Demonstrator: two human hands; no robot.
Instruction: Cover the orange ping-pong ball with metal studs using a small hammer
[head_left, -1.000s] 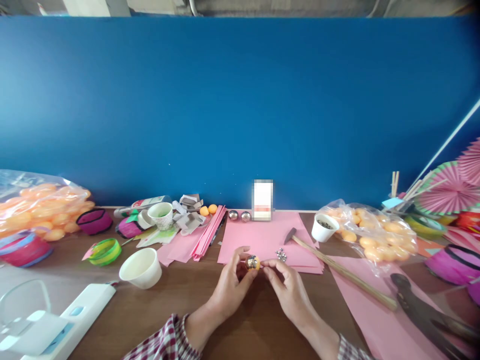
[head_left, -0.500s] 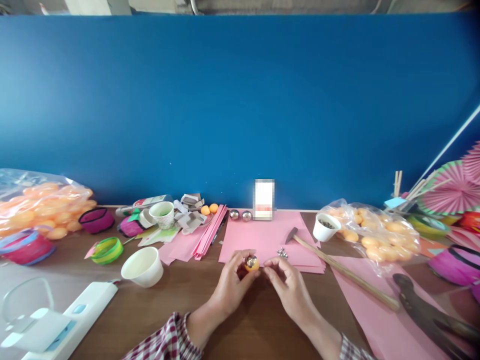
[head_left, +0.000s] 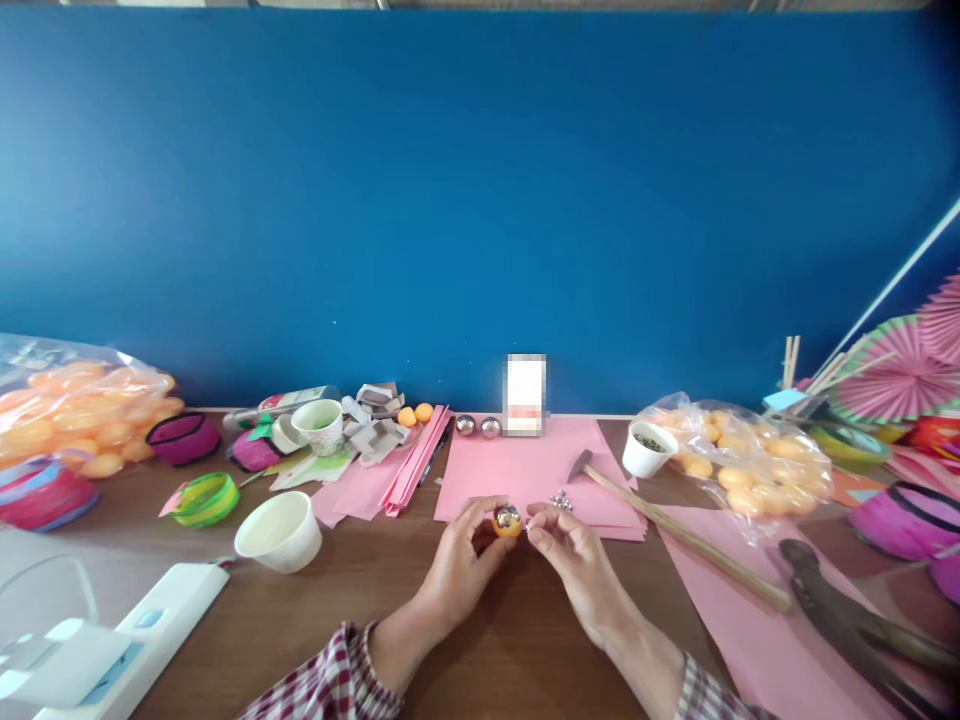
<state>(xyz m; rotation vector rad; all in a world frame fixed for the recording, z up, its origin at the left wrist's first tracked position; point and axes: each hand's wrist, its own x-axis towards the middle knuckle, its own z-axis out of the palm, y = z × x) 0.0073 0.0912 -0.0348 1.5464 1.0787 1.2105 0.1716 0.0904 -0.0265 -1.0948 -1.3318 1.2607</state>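
Note:
My left hand (head_left: 465,555) is closed around an orange ball (head_left: 508,522) whose upper side is covered with shiny silver thumbtack heads. Just right of it, the thumb and fingertips of my right hand (head_left: 577,560) are pinched on a tiny silvery thumbtack, mostly hidden by the fingers. A gap separates the right fingertips from the ball. Behind that hand, a small pile of silver tacks (head_left: 561,502) lies on pink paper (head_left: 517,470). Two silver-studded balls (head_left: 478,427) rest at the paper's far edge.
Right of my hands lie a hammer (head_left: 675,525), a white cup of small dark bits (head_left: 649,448), a bag of orange balls (head_left: 757,460) and a dark curved tool (head_left: 847,620). Leftward are a white bowl (head_left: 279,532), a power strip (head_left: 142,640) and another ball bag (head_left: 82,410).
The ball has turned in my left hand, so more of its silver-studded side faces up. My right hand stays pinched close beside it. The whole view has shifted slightly.

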